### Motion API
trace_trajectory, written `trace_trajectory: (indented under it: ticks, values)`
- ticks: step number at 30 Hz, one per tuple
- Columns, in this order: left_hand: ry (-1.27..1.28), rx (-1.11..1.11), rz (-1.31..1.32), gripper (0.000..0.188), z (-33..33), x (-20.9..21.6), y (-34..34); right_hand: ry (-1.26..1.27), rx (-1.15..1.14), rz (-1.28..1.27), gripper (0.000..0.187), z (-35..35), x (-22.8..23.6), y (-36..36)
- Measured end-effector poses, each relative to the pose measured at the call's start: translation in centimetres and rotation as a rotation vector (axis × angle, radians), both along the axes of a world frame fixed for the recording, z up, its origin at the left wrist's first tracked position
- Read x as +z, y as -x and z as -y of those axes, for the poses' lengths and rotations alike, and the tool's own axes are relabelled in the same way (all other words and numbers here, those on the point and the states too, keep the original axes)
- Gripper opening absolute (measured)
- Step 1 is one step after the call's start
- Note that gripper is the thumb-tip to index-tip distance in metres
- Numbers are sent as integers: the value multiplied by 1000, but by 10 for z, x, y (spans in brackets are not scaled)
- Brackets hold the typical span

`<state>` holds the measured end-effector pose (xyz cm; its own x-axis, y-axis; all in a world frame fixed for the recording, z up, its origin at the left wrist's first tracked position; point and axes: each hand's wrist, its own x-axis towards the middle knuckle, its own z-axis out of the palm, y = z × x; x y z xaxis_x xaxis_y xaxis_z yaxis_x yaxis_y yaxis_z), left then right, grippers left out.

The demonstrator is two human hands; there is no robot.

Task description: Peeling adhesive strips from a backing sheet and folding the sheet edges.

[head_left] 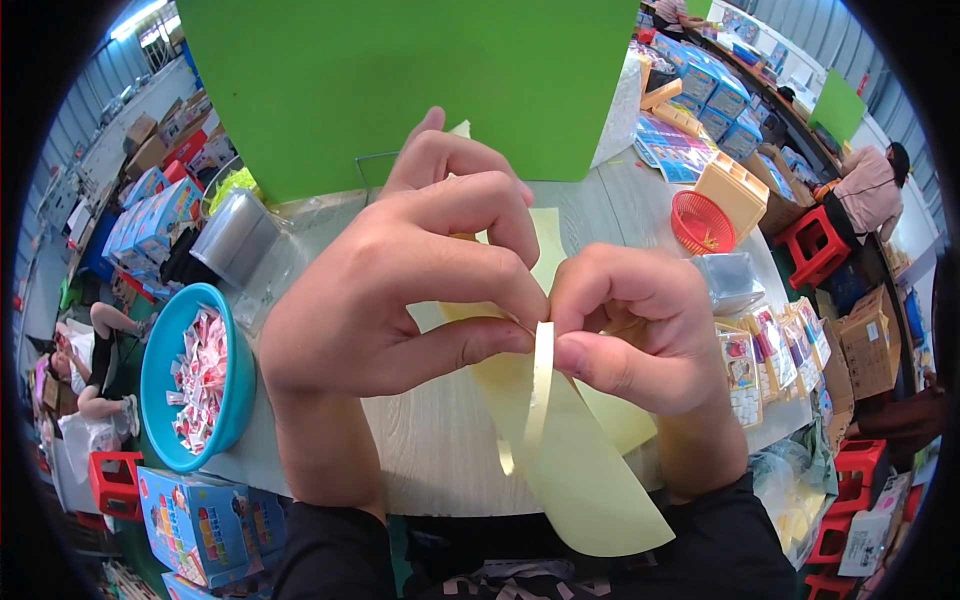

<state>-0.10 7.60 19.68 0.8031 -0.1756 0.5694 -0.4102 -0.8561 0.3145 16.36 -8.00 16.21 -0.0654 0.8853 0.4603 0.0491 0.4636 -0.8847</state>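
Observation:
A pale yellow sheet (598, 485), paper or thin card with a rounded corner, hangs from my hands over the near edge of the table. Thumb and forefinger of my left hand (370, 270) are closed on its upper end, the other fingers curled above. Close beside them, my right hand (645, 335) pinches the same spot with thumb and bent forefinger. Between the two pinches a narrow pale strip (540, 375) stands out along the sheet's edge. More yellow material (545, 240) shows behind my fingers; whether it is one piece with the sheet I cannot tell.
Left on the table stands a turquoise basin (243, 400) of small wrapped packets, near clear plastic sleeves (237, 238). A green board (400, 80) rises at the back. To the right are a red basket (690, 240), a cream tray (735, 192) and several packaged sets (775, 345).

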Motion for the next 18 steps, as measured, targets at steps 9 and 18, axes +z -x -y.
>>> trace_trajectory:
  ticks: [9,18]
  values:
    - [18,-69,50,13,4,4,1,-29,50,-34,11,10,7,4]
    - [-42,-15,-45,16,5,-1,1,233,61,-9,21,22,19,0]
